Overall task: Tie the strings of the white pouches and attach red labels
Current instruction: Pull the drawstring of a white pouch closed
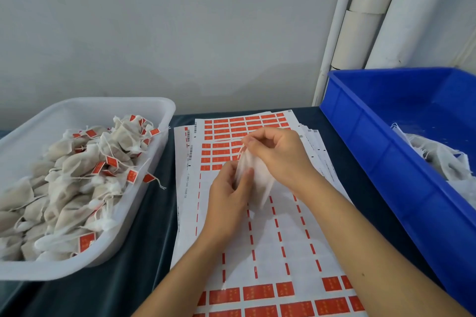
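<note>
Covering the work area, a dark blue cloth (144, 252) is spread over the table, with a pale wall behind and white pipes (360, 20) in the right corner. At left a white plastic tub (159, 110) is seen, heaped with finished pouches (72, 183): filled, beige-white, strings tied, many with red labels (112, 161) stuck to the strings. One label hangs over the tub's right rim. At right a blue crate (373, 152) is placed, partly cut off by the frame edge; a loose pile of unlabelled white pouches (443, 159) is held in its near right part, the far part showing bare blue floor. Between the two containers, overlapping label sheets (257, 239) are laid; the middle rows of the top sheet are peeled down to red slivers, full rows left at top and bottom. Above the sheets one white pouch (257, 183) is held by both hands. Its lower body is gripped by the left hand (229, 195), thumb across the front. Its gathered top, where a thin string (241, 150) is visible, is pinched by the curled fingers of the right hand (278, 154). Pouch outline is blurred.
</note>
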